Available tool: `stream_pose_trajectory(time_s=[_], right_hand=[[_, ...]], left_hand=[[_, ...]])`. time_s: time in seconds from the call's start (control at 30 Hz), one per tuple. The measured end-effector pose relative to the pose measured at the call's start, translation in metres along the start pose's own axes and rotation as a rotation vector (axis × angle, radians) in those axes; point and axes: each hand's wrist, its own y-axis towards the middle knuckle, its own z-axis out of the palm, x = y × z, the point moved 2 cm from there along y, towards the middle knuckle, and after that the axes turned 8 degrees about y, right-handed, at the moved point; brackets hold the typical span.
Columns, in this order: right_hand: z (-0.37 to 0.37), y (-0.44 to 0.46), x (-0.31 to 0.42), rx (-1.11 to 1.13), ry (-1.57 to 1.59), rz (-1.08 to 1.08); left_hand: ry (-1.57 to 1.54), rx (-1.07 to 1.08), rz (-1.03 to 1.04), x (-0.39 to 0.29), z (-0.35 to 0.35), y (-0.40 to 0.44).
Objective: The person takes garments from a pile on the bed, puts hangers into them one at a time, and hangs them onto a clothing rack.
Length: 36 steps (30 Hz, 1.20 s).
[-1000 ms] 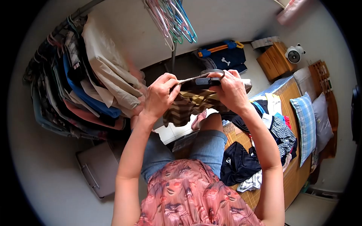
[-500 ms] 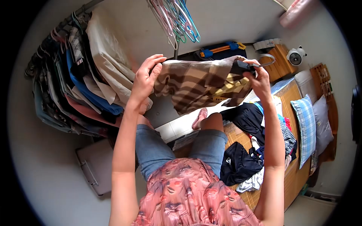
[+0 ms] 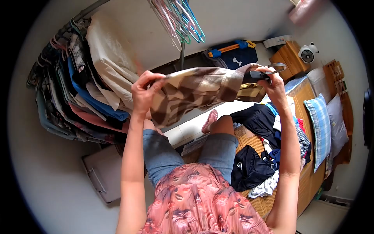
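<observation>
A brown and beige plaid garment (image 3: 194, 87) hangs stretched between my two hands, in front of my knees. My left hand (image 3: 146, 91) pinches its left end between thumb and fingers. At the other end my right hand (image 3: 274, 84) grips a black clamp-like hanger part (image 3: 253, 76) with a curved metal hook (image 3: 279, 68) sticking out to the right. Cloth lies against this black part; how it is fastened there is hidden. The garment's lower edge hangs loose and wavy, and its exact kind cannot be made out.
Packed clothes (image 3: 78, 89) hang from a rail (image 3: 87, 10) at left. Several bare hangers (image 3: 179, 19) hang at top centre. On the right, a bed with a bamboo mat (image 3: 307, 183) holds piled clothes (image 3: 251, 167) and a checked pillow (image 3: 318, 130). A grey case (image 3: 103, 173) stands lower left.
My left hand has moved down and slightly left, pulling the garment wider. My right hand has shifted a little right. The black part now lies more level.
</observation>
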Motion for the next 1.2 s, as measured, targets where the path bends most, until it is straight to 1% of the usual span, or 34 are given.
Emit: stream_pose_trajectory(time_s=[0.07, 0.1, 0.13, 0.2, 0.3, 0.4, 0.43, 0.53, 0.7, 0.8, 0.87, 0.93, 1.0, 1.07, 1.1, 1.17, 1.2], right_hand=[[0.006, 0.001, 0.003, -0.021, 0.039, -0.007], [0.008, 0.003, 0.007, -0.032, 0.062, -0.001], [0.011, 0.004, 0.005, -0.054, 0.157, 0.049], [0.017, 0.005, 0.002, -0.045, 0.262, 0.039], [0.027, 0.008, 0.008, -0.015, 0.259, 0.005], [0.034, 0.007, 0.018, -0.004, 0.255, 0.02], [0.035, 0.007, 0.017, 0.005, 0.233, 0.01], [0.037, 0.002, 0.018, -0.016, 0.24, 0.05], [0.039, -0.002, 0.012, -0.029, 0.213, 0.0], [0.041, -0.003, 0.014, -0.03, 0.179, -0.025], [0.042, -0.003, 0.018, -0.04, 0.136, -0.043], [0.041, -0.002, 0.02, -0.036, 0.041, -0.106], [0.042, -0.005, 0.019, -0.017, -0.022, -0.137], [0.047, -0.006, 0.025, -0.028, 0.011, -0.173], [0.051, -0.006, 0.026, 0.013, 0.025, -0.182], [0.064, -0.003, 0.024, 0.071, 0.073, -0.217], [0.072, -0.004, 0.018, 0.079, 0.035, -0.236]], left_hand=[[0.065, 0.068, 0.115, -0.013, 0.002, -0.007], [0.135, 0.146, 0.044, -0.014, 0.0, -0.01], [0.276, 0.212, -0.01, -0.007, -0.004, -0.013], [0.408, 0.074, -0.055, -0.002, -0.007, -0.015], [0.559, -0.036, 0.138, -0.021, -0.002, -0.011], [0.467, 0.096, 0.198, -0.037, 0.016, -0.005], [0.45, 0.12, 0.183, -0.038, 0.022, -0.005], [0.448, 0.087, 0.185, -0.031, 0.027, -0.008], [0.508, 0.02, 0.295, -0.028, 0.035, -0.016], [0.556, 0.049, 0.227, -0.027, 0.036, -0.019], [0.581, 0.069, 0.254, -0.034, 0.033, -0.022], [0.617, 0.088, 0.276, -0.049, 0.03, -0.025], [0.649, 0.156, 0.319, -0.058, 0.028, -0.031], [0.707, 0.209, 0.243, -0.057, 0.03, -0.031], [0.74, 0.232, 0.206, -0.058, 0.031, -0.029], [0.651, 0.244, 0.218, -0.066, 0.043, -0.024], [0.605, 0.254, 0.221, -0.07, 0.05, -0.023]])
